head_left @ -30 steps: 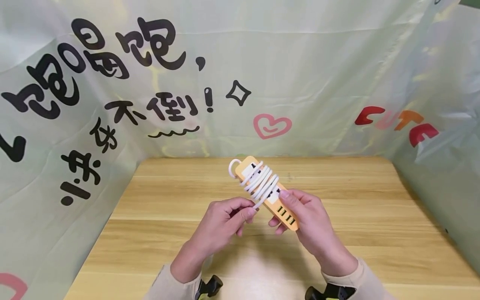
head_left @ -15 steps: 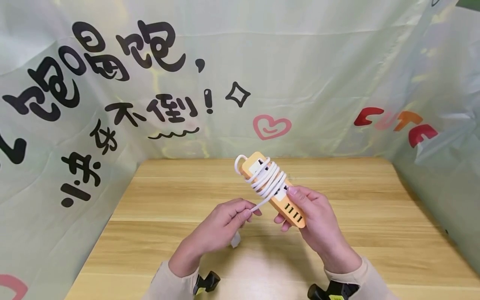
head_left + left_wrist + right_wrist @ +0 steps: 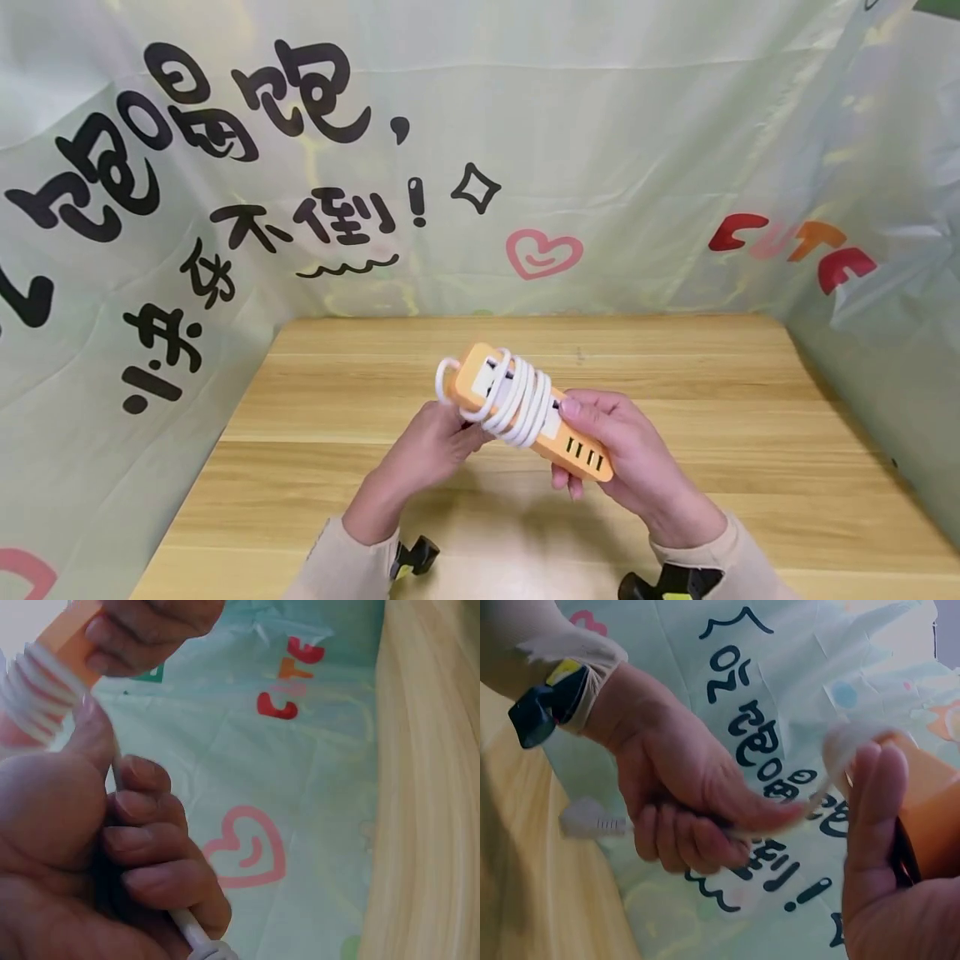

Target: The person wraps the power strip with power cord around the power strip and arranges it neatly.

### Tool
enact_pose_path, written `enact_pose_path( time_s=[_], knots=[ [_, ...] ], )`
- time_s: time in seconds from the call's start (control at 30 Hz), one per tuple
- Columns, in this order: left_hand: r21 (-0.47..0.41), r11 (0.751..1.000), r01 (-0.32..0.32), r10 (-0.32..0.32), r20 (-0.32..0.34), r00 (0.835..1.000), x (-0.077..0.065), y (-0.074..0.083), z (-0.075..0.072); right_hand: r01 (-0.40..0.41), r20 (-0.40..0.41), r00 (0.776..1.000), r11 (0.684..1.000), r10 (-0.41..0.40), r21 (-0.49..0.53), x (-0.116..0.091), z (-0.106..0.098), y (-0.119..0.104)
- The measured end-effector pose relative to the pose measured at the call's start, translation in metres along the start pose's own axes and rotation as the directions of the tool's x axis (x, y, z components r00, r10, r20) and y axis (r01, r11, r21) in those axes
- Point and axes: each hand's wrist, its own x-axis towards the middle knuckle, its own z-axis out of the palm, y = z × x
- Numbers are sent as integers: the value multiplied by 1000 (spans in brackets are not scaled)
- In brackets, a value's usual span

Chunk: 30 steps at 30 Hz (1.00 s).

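An orange power strip (image 3: pixel 557 446) is held in the air above the table, tilted with its far end to the upper left. Several turns of its white cord (image 3: pixel 517 404) wrap its middle, and a small loop sticks out at the far end. My right hand (image 3: pixel 637 450) grips the near end, thumb on top beside the USB slots. Partly behind the far end is my left hand (image 3: pixel 427 442), its fingertips hidden in the head view. The left wrist view shows its fingers (image 3: pixel 150 840) curled round the cord's free length. A white plug (image 3: pixel 585 817) sticks out past that hand.
Beneath both hands lies the wooden table (image 3: pixel 300 492). A pale printed cloth (image 3: pixel 637 150) with lettering and a pink heart (image 3: pixel 544 254) stands along its back and sides. Black wrist devices (image 3: pixel 416 557) sit at both cuffs.
The strip's far end has swung left and down towards me. My left hand has slipped partly behind the strip with the cord, and the cord's free stretch is now hidden in the head view.
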Motion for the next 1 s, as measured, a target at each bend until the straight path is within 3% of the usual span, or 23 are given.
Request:
enact_pose_path(
  time_s=[0.07,0.13,0.23,0.37,0.43,0.53,0.63,0.83,1.0],
  knots=[
    [-12,995,-98,98,32,995,-2,-4,-4,-25,56,998,999,27,-35,0,-4,-1],
    [-55,981,-184,189,103,977,-4,-9,-9,-48,126,990,995,59,-88,0,-10,-3],
    [-88,975,-203,218,235,947,-5,-10,-16,-122,181,971,973,158,-195,0,-17,-5],
    [-43,994,-99,108,321,941,-2,-7,-20,-160,218,943,918,250,-362,-1,-21,-5],
    [-7,999,-40,40,321,946,-1,-7,-20,-166,220,934,887,282,-431,-2,-21,-5],
    [55,999,-2,-15,301,953,-1,-6,-19,-160,216,925,838,311,-522,-1,-21,-4],
    [108,994,29,-57,270,961,-1,-3,-15,-146,172,929,751,328,-644,-1,-19,-3],
    [136,984,115,-142,207,968,-2,9,-3,-80,55,963,470,265,-879,1,-7,6],
    [191,978,89,-122,167,978,-4,19,6,-141,-81,977,313,198,-939,4,1,18]
  ],
)
